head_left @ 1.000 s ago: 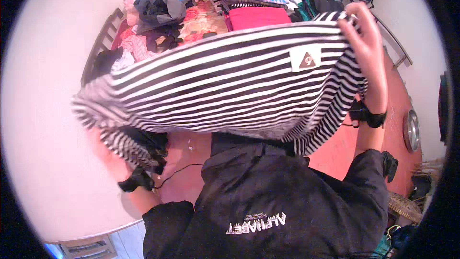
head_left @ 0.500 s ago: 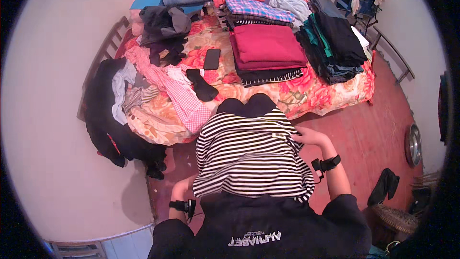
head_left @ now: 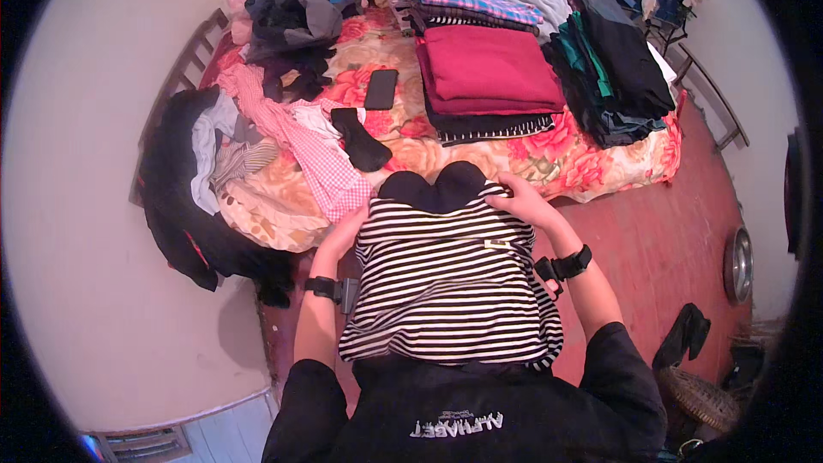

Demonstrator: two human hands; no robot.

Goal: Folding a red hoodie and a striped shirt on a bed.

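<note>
A black-and-white striped shirt lies spread over my lap, with a small pale label on its right part. Beyond its far edge my black-clad knees show. At the far left corner my left hand holds the shirt's edge, its fingers partly hidden by the cloth. My right hand grips the far right corner, thumb on top of the stripes. Both wrists carry dark strapped devices.
Ahead stands a bed with a floral sheet. On it are folded red clothes, dark folded clothes, a phone, a black sock and a pink checked garment. A metal basin leans by the right wall.
Both my hands have moved forward along the shirt's sides to its far corners. The shirt now lies flatter and straighter. The view has shifted slightly.
</note>
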